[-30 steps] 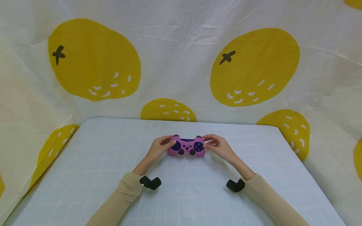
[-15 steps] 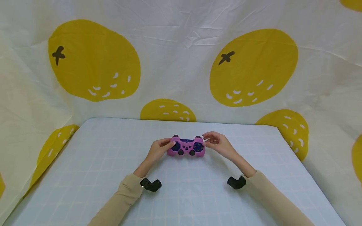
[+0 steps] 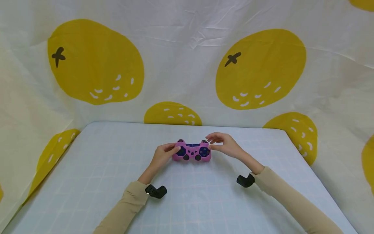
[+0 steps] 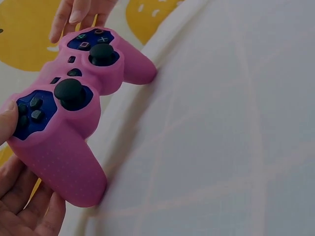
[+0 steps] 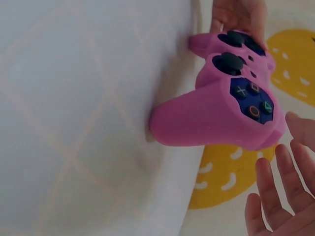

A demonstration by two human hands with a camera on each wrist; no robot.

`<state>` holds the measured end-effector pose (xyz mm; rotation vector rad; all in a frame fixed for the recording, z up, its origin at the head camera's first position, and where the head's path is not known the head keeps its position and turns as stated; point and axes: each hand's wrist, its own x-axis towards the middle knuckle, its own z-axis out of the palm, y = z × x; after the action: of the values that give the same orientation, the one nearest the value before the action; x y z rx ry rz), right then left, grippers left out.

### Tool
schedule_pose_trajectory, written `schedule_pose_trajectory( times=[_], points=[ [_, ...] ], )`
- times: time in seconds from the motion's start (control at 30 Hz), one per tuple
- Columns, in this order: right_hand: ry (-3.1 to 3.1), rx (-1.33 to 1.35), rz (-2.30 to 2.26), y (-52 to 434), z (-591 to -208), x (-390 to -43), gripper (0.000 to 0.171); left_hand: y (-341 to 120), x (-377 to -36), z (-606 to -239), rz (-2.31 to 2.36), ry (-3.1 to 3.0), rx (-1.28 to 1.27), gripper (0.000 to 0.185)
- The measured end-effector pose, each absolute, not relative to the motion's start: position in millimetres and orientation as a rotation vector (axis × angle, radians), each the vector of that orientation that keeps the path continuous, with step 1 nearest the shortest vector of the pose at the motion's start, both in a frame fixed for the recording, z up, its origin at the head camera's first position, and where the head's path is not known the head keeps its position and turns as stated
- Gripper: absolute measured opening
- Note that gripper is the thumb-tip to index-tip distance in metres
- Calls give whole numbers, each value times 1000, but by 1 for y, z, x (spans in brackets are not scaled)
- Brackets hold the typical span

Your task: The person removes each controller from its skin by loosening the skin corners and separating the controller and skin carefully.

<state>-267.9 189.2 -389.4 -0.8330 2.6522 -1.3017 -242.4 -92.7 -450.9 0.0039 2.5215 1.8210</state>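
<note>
Fingers (image 5: 275,196) of the right hand (image 3: 224,144) have let go and lifted, now spread just beside the pink controller (image 3: 192,151); the left hand (image 3: 162,154) alone still grips it, propped mid-counter (image 3: 102,169).

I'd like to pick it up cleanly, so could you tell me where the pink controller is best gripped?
Probably by the free right handle of the pink controller, from the right: it is rounded, juts out, and the right hand is open beside it. The left hand holds the other handle.
</note>
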Motion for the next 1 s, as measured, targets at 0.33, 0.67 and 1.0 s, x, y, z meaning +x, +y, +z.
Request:
schedule_pose_trajectory(
  times=[0.33, 0.67, 1.0],
  points=[
    [2635, -967, -1161, 178, -376, -275, 38, -96, -243, -448, 1763, 2551, 28, 44],
    [2561, -1094, -1042, 167, -366, -285, 31, -96, -246, -446, 1727, 2548, 38, 49],
    [2529, -1105, -866, 163, -360, -293, 26, -99, -250, -444, 1698, 2541, 42, 50]
  ],
)
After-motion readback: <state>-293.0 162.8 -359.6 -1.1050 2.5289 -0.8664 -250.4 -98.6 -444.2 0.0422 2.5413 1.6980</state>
